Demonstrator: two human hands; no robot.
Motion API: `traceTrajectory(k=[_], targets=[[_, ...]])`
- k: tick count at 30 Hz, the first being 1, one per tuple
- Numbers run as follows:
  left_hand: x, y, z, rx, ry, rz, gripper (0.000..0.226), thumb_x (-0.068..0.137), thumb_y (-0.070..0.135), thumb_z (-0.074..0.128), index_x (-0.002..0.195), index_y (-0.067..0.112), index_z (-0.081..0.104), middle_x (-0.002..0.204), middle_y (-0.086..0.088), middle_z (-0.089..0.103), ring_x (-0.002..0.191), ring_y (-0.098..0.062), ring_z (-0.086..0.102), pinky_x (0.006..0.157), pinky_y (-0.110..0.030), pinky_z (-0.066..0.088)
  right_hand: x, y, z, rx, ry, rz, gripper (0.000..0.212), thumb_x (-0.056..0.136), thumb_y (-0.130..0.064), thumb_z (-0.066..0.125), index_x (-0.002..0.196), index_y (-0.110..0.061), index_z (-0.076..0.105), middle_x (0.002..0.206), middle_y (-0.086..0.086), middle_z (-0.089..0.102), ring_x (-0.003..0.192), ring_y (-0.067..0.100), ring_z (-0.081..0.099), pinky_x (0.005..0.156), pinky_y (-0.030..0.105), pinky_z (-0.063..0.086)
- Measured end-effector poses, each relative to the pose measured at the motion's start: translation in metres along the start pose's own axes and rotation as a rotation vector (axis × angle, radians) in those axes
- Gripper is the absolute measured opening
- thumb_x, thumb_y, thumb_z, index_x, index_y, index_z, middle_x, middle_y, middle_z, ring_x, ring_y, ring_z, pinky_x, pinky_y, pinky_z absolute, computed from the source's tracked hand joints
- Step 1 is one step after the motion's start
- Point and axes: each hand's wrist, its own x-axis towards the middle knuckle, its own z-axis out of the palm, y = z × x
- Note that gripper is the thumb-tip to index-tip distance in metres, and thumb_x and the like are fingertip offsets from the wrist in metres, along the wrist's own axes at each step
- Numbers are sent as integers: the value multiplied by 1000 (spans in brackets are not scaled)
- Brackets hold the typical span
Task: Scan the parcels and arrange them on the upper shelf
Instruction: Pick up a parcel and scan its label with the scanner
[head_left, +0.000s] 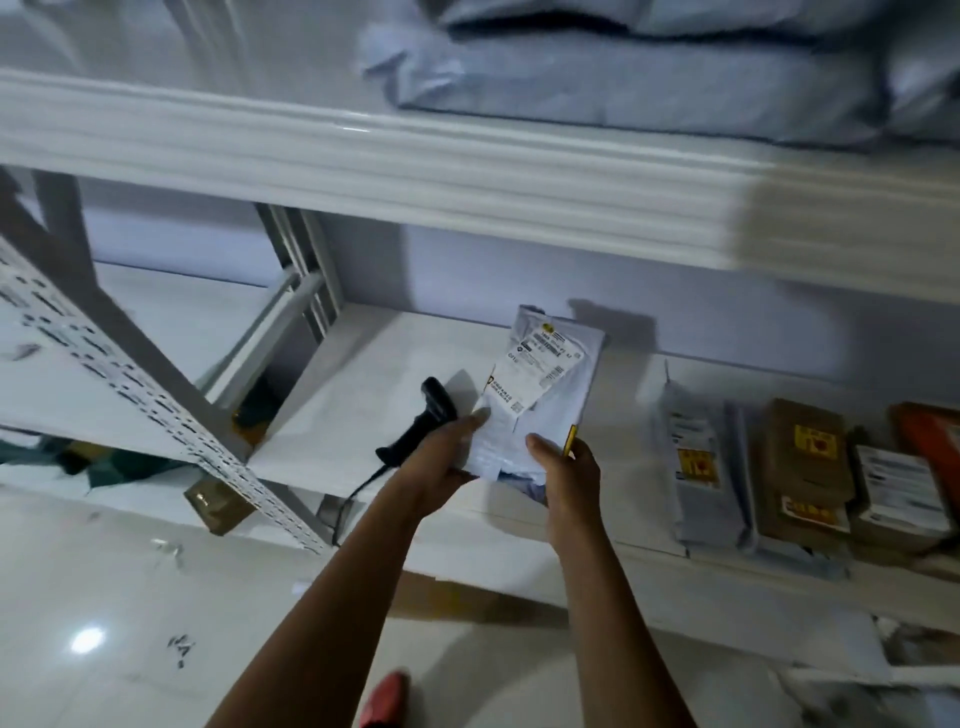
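Observation:
A pale grey plastic parcel (561, 384) with a white shipping label is held over the middle shelf (363, 395) by both hands. My left hand (441, 457) grips its near left corner, thumb on top. My right hand (566, 467) grips its near right edge. A black handheld scanner (421, 421) with a cable lies on the shelf just left of my left hand, partly hidden by it. The upper shelf (467, 171) runs across above, with several grey-blue parcels (623, 78) lying on it.
On the middle shelf to the right lie a grey bag (696, 462), brown parcels (805, 467) with yellow stickers and a white-labelled box (904, 493). A perforated white upright (130, 384) slants at the left. Glossy white floor lies below, with a red shoe (387, 696).

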Motion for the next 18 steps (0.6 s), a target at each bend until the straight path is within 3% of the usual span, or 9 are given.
traceTrajectory(k=[2, 4, 6, 7, 9, 10, 12, 15, 18], targets=[[4, 9, 1, 127, 182, 85, 47, 79, 26, 80, 119, 5, 69, 113, -17, 76, 96, -31, 73, 90, -40, 61, -1, 5, 8, -19, 87, 22, 35, 73, -18, 87, 103, -9, 71, 106, 13, 76, 95, 32, 72, 83, 45, 58], [28, 46, -66, 341, 308, 253, 21, 86, 0, 70, 107, 2, 69, 103, -13, 73, 79, -21, 68, 68, -21, 57, -3, 24, 79, -51, 202, 15, 34, 77, -17, 87, 105, -8, 70, 106, 15, 74, 92, 32, 70, 80, 43, 57], [41, 45, -77, 547, 427, 400, 34, 87, -13, 58, 107, 13, 68, 111, -6, 66, 99, -26, 68, 83, -25, 56, -12, 28, 76, -56, 236, 40, 40, 73, -23, 89, 105, -9, 70, 103, 12, 73, 90, 31, 70, 80, 44, 58], [45, 47, -81, 679, 435, 411, 38, 87, -7, 59, 116, 16, 66, 122, -6, 62, 114, -30, 64, 95, -33, 54, -14, 33, 74, -54, 254, 50, 39, 74, -23, 89, 105, -10, 70, 102, 11, 73, 89, 30, 70, 79, 43, 57], [63, 44, -93, 1019, 395, 297, 55, 92, 24, 69, 143, 17, 52, 143, -10, 48, 132, -33, 52, 108, -46, 46, -15, 48, 78, -56, 289, 52, 35, 77, -21, 88, 104, -11, 70, 101, 10, 72, 89, 29, 69, 77, 42, 57], [74, 39, -101, 1175, 360, 232, 69, 92, 40, 69, 151, 16, 42, 147, -12, 44, 134, -35, 48, 109, -48, 44, -18, 55, 82, -54, 302, 64, 37, 75, -24, 89, 104, -12, 70, 102, 12, 72, 90, 31, 70, 79, 45, 59], [85, 29, -106, 1287, 279, 167, 78, 93, 52, 65, 153, 11, 36, 144, -18, 47, 132, -40, 48, 105, -48, 42, -23, 64, 86, -83, 330, 79, 44, 69, -32, 91, 103, -12, 69, 102, 14, 72, 92, 34, 71, 82, 52, 61], [89, 20, -105, 1332, 128, 199, 65, 99, 51, 55, 151, 14, 41, 138, -15, 58, 127, -37, 56, 103, -46, 48, -21, 76, 88, -106, 368, 80, 64, 52, -51, 87, 100, -12, 70, 99, 15, 72, 89, 35, 71, 82, 56, 60], [93, 12, -108, 1336, 111, 161, 56, 100, 46, 54, 145, 14, 45, 131, -14, 62, 120, -36, 62, 99, -45, 52, -22, 77, 91, -107, 366, 68, 63, 53, -48, 85, 101, -12, 69, 100, 13, 71, 91, 34, 70, 83, 56, 60]])
